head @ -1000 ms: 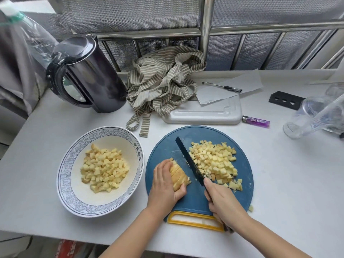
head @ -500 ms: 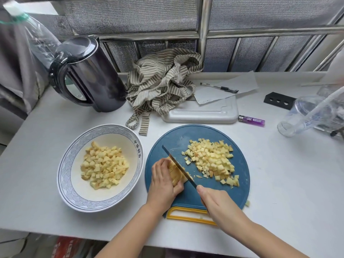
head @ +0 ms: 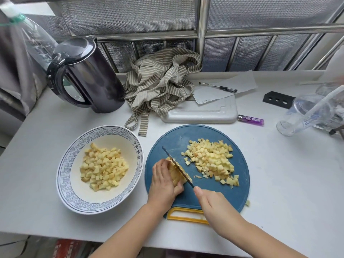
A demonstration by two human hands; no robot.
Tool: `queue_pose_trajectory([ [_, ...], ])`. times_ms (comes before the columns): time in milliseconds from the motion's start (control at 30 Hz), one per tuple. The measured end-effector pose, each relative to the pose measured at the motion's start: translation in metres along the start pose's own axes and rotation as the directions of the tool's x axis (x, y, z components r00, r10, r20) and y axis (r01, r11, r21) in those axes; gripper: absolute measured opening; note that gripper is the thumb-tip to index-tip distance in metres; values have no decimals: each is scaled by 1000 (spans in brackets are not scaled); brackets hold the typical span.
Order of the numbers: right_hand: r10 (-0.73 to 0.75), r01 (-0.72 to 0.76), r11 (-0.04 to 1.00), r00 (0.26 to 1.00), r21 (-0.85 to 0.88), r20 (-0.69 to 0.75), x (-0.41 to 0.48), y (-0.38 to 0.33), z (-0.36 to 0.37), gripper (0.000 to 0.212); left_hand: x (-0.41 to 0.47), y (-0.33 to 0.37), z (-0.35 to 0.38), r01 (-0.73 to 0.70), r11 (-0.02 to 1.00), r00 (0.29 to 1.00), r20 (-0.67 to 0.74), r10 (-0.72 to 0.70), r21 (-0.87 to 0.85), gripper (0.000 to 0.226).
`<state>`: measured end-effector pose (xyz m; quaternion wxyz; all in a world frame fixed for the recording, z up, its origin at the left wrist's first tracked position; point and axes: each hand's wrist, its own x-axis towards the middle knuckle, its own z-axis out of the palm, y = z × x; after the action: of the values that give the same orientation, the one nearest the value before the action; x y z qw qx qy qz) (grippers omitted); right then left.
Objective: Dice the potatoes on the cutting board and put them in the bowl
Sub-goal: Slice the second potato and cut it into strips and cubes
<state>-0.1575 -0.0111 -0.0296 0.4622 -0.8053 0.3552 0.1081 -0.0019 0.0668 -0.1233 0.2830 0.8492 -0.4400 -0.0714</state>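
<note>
Knife (head: 176,166) moved onto the potato block (head: 179,175) gripped by left hand (head: 163,183), right hand (head: 214,203) clenched on its handle — bowl (head: 63,175) part-filled, heap (head: 212,161) beyond the blade awaits.

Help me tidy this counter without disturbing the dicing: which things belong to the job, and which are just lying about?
Part of the job: knife in the right hand; potato piece under the left hand; diced potato; cutting board; bowl.
Lying about: kettle, striped cloth, pen, paper, white tray, lighter, plastic cup.
</note>
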Motion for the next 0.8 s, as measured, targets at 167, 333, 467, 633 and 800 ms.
queue_pose_trajectory([
  [167,20,-20,1000,1000,-13,22,2,-6,-5,50,0,0,-1,-5,1000,1000,-19,5,7,68],
  [333,44,-43,999,998,-21,44,6,-13,-10,49,0,-3,1,-13,1000,1000,0,13,20,70],
  [467,54,-54,999,998,-5,43,10,-10,-5,49,0,-3,1,-16,1000,1000,10,16,19,71],
  [633,60,-61,998,998,7,25,18,-6,4,49,1,-1,2,-42,998,999,-20,43,38,70],
  [800,41,-41,999,999,-21,2,38,-5,11,49,3,0,3,-36,997,999,-33,39,70,68],
])
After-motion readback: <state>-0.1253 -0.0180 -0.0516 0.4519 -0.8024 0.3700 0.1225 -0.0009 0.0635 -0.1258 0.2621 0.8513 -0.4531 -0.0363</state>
